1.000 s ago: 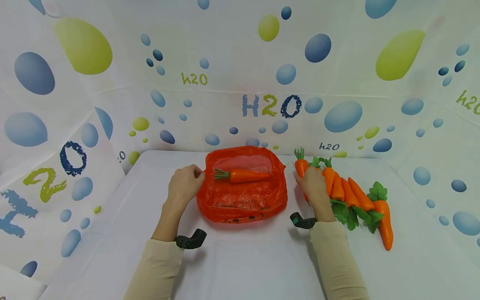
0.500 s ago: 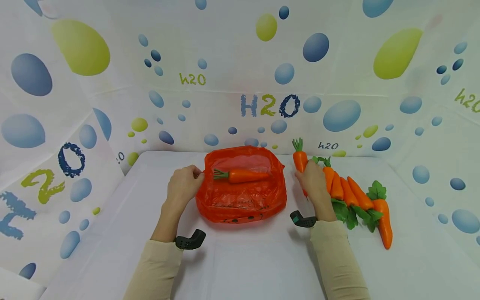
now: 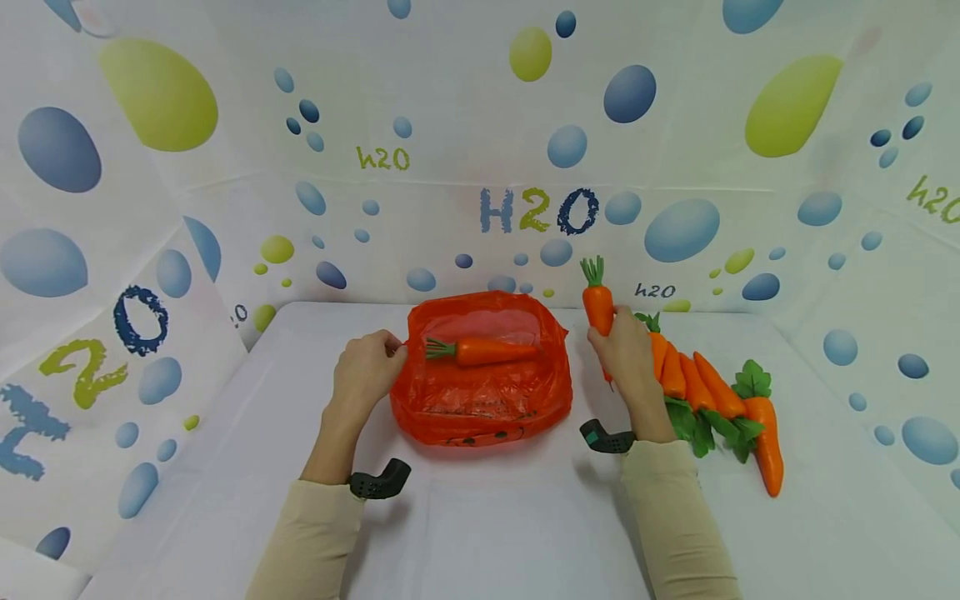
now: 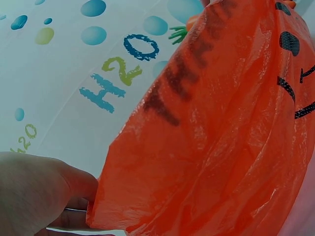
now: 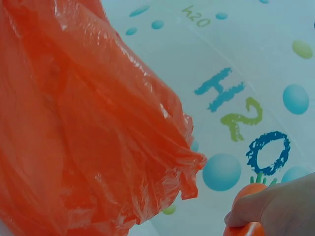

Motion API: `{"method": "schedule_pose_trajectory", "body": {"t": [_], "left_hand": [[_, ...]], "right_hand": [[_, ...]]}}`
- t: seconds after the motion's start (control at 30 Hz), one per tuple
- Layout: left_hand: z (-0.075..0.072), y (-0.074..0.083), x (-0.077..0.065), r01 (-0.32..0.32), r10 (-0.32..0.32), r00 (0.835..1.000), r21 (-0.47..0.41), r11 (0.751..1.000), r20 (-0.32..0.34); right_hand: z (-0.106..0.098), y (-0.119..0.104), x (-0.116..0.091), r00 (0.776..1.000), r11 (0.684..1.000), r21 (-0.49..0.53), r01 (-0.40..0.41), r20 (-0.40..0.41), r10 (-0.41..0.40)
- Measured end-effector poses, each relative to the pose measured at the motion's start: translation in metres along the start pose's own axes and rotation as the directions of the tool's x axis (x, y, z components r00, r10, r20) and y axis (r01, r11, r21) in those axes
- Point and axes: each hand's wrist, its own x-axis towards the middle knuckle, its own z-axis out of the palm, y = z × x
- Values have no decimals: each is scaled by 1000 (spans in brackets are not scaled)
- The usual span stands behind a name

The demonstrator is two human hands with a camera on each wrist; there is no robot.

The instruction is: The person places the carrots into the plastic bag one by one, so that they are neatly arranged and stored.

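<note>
A red plastic bag (image 3: 480, 408) stands with its mouth spread wide, and one carrot (image 3: 495, 351) with a green stem lies inside it. At the bag's left edge my left hand (image 3: 365, 367) pinches the rim; in the left wrist view the thumb and fingers (image 4: 81, 184) grip the red plastic. My right hand (image 3: 630, 354) holds another carrot (image 3: 597, 307) to the right of the bag. That carrot is upright, stem up, its tip pointing down. The right wrist view shows the thumb (image 5: 246, 209) across the carrot's top, close beside the bag.
Several more carrots (image 3: 701, 383) lie in a row on the white table (image 3: 510, 533), right of my right hand, some with leafy green tops. The rightmost carrot (image 3: 767, 446) lies nearest me. Behind the table hangs a white sheet (image 3: 450, 100) printed with drops.
My right hand has lifted the leftmost carrot of the row, raising it up and slightly left. The left hand keeps its hold on the bag's rim.
</note>
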Motion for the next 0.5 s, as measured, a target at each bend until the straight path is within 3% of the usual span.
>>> {"method": "schedule_pose_trajectory", "body": {"t": [0.5], "left_hand": [[1, -1, 0, -9, 9, 1000, -4, 1000, -6]], "right_hand": [[-9, -15, -5, 990, 989, 123, 85, -120, -70]]}}
